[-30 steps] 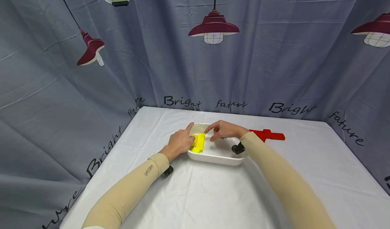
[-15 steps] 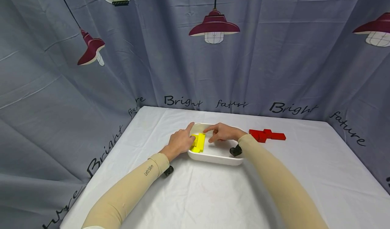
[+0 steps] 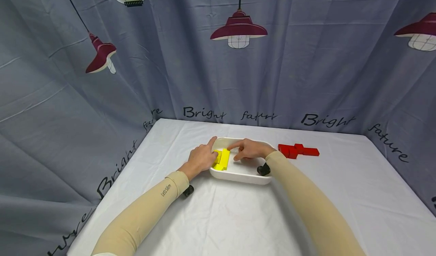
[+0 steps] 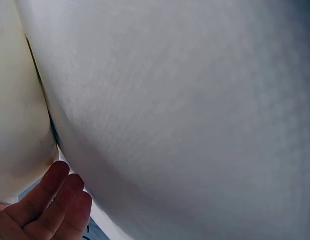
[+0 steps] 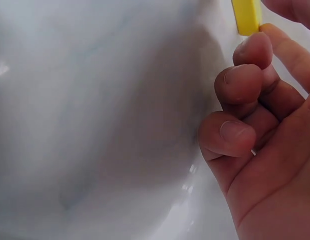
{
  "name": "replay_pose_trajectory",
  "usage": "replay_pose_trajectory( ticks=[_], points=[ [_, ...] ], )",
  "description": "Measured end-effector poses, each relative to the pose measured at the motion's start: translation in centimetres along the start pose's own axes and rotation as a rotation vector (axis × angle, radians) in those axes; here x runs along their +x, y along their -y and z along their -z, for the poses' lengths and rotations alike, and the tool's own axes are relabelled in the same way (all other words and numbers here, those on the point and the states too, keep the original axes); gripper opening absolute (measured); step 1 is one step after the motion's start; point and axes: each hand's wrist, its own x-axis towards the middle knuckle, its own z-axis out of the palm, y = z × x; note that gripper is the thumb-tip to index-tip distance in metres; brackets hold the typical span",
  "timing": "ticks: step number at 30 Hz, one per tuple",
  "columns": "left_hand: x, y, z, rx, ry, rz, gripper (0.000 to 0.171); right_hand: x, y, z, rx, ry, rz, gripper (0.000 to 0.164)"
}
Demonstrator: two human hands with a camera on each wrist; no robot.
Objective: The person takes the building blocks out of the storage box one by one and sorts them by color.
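A white, rounded rectangular tray (image 3: 240, 177) stands on the cloth in the head view. Several yellow blocks (image 3: 225, 159) lie together at its left end. My left hand (image 3: 201, 157) grips the tray's left side, thumb inside against the yellow blocks and index finger along the far rim. In the left wrist view, several left fingertips (image 4: 69, 186) rest by the pale outer wall. My right hand (image 3: 253, 149) is over the tray, index finger reaching to the far end of the long yellow block. In the right wrist view that finger meets the block's end, the other fingers bent around nothing.
Red blocks (image 3: 288, 151) lie grouped on the white-covered table (image 3: 238, 218), right of the tray. Black wrist cameras (image 3: 263, 169) sit under both wrists. A grey curtain (image 3: 190, 74) printed with lamps hangs behind the table.
My right hand has lowered slightly and shifted left, uncovering more of the red blocks. The long yellow block has edged slightly right. My left hand stays in place.
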Motion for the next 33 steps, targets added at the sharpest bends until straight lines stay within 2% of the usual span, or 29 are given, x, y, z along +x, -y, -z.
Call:
replay_pose_trajectory(
  ticks=[5, 15, 18, 25, 33],
  points=[
    [-0.1, -0.1, 0.1, 0.012, -0.011, 0.002, 0.064, -0.3, -0.2, 0.2, -0.019, -0.024, -0.001, 0.047],
    [-0.1, -0.1, 0.1, 0.010, -0.014, -0.001, 0.064, -1.2, -0.5, 0.5, 0.018, -0.055, 0.004, 0.034],
    [-0.1, -0.1, 0.1, 0.012, -0.011, 0.002, 0.064, -1.3, -0.5, 0.6, 0.032, -0.059, 0.012, 0.036],
    [0.0, -0.1, 0.1, 0.007, -0.004, 0.007, 0.065, -0.9, -0.8, 0.2, 0.010, -0.037, -0.004, 0.051],
    [-0.1, -0.1, 0.0, 0.000, -0.005, 0.009, 0.065, -0.6, -1.1, -0.1, -0.015, -0.029, 0.006, 0.047]
  ],
)
